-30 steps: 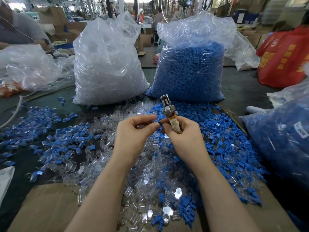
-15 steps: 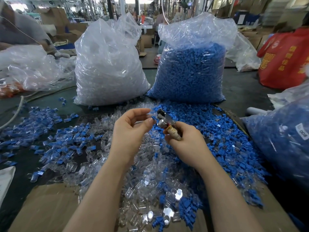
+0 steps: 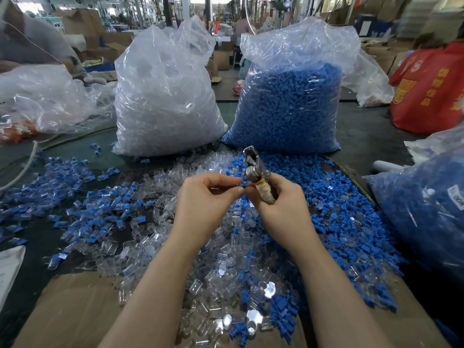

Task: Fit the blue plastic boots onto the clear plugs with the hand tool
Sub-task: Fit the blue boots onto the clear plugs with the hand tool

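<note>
A hand tool (image 3: pixel 253 167) has a shiny bare-metal head and a handle wrapped in rough, pale tape or cord. Loose blue boots (image 3: pixel 334 217) look like matt plastic; clear plugs (image 3: pixel 155 222) are glossy, see-through plastic. Crinkled glossy plastic bags (image 3: pixel 163 91) stand behind. Matt brown cardboard (image 3: pixel 75 310) lies underneath.

The right hand (image 3: pixel 281 204) gripped the hand tool (image 3: pixel 256 174) by its wrapped handle, metal head tilted up and away. The left hand (image 3: pixel 206 204) was just left of the tool, its fingertips (image 3: pixel 239 190) pinched together beside the handle; what they held could not be made out. Below the tool, loose clear plugs (image 3: pixel 221 272) covered the tabletop (image 3: pixel 364 144). Right of the tool lay loose blue boots (image 3: pixel 339 209). Behind the tool stood a bag of blue boots (image 3: pixel 288 109), with a bag of clear plugs (image 3: pixel 165 96) to the left.
</note>
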The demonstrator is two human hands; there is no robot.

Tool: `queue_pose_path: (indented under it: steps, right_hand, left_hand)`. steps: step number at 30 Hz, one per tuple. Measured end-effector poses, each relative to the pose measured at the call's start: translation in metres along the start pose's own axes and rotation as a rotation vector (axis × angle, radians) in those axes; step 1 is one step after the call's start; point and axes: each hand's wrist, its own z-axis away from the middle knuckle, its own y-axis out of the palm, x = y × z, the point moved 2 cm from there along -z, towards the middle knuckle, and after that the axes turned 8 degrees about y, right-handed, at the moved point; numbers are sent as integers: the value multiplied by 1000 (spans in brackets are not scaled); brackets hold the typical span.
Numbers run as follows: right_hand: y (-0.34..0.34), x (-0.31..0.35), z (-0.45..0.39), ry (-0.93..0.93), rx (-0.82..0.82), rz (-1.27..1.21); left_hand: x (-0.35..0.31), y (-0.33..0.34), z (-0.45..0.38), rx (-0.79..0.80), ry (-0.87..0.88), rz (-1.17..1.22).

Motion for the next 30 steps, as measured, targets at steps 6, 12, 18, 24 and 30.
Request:
queue_pose_path:
  steps: [6,12,18,24,30]
  right_hand:
    - [0,0,-1,-11,-1,25]
    - [-1,1,0,-29,6,95]
    - [-2,-3,-1,33,33,12]
    - [-8,-9,-3,62,82,92]
    - [-4,-11,-4,58,153,177]
  left_hand:
    - [0,0,-1,15,8,-33]
    - [1,1,-1,37,15,-35]
    - [3,-2,-1,1,-31,83]
    - [5,-6,-3,-78,-57,326]
    - [6,-6,-4,-65,5,357]
